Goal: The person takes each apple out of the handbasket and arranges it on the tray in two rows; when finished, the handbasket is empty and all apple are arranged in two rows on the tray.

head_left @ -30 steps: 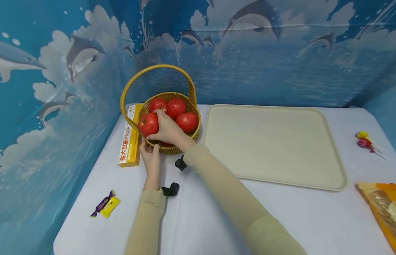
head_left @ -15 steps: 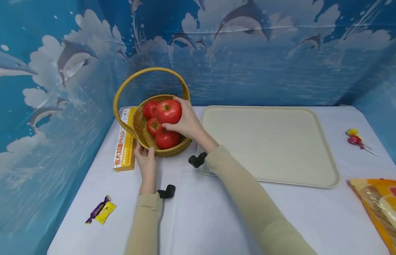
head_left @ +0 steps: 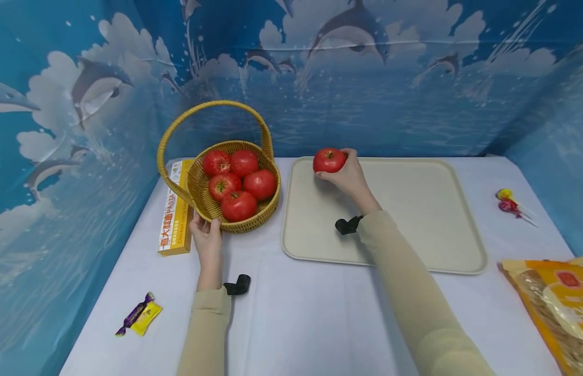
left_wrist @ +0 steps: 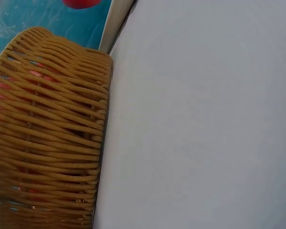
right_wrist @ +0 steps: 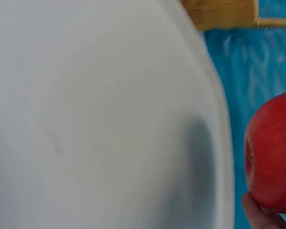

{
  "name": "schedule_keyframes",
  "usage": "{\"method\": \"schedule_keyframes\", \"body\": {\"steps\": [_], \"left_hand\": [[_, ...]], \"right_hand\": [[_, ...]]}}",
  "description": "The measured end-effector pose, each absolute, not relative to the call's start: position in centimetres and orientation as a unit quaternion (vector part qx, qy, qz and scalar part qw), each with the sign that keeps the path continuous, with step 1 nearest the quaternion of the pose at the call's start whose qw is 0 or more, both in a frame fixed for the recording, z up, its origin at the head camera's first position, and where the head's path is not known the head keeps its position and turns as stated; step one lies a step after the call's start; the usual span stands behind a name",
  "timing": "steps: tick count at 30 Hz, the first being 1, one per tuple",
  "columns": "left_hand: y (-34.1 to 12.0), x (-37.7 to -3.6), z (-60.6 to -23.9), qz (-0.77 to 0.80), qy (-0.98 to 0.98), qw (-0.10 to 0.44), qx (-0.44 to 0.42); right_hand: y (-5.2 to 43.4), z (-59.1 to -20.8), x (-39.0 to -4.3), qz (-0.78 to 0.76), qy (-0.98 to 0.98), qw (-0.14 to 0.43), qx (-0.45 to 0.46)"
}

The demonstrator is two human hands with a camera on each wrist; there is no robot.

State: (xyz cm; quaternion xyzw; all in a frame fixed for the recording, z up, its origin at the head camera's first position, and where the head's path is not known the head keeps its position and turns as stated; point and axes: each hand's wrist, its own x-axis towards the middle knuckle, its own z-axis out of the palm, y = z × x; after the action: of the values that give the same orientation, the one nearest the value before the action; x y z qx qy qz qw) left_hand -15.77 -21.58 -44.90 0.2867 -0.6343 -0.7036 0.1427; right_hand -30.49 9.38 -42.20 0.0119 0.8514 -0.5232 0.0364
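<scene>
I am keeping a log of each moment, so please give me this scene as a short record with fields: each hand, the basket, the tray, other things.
right hand: holds a red apple over the far left corner of the tray
left hand: grips the near rim of the wicker basket
basket contents: five red apples
tray: beige, nothing lying on it
other things: pasta box, wrapped candy, lollipops

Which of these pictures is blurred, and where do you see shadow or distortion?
Right wrist view: soft and smeared, tray blurred, with a dark shadow near the apple. Left wrist view: basket weave fairly sharp. Head view: evenly lit, sharp, wide-angle bending at the edges; right hand casts little shadow.
</scene>
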Motion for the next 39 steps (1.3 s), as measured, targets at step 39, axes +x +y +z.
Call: {"method": "schedule_keyframes", "body": {"steps": [39], "left_hand": [[-22.4,-16.1,-44.8,-0.700,-0.636,0.159,0.285]], "right_hand": [[-5.7,-38.2,-22.6,-0.437,0.869,0.064,-0.224]]}}
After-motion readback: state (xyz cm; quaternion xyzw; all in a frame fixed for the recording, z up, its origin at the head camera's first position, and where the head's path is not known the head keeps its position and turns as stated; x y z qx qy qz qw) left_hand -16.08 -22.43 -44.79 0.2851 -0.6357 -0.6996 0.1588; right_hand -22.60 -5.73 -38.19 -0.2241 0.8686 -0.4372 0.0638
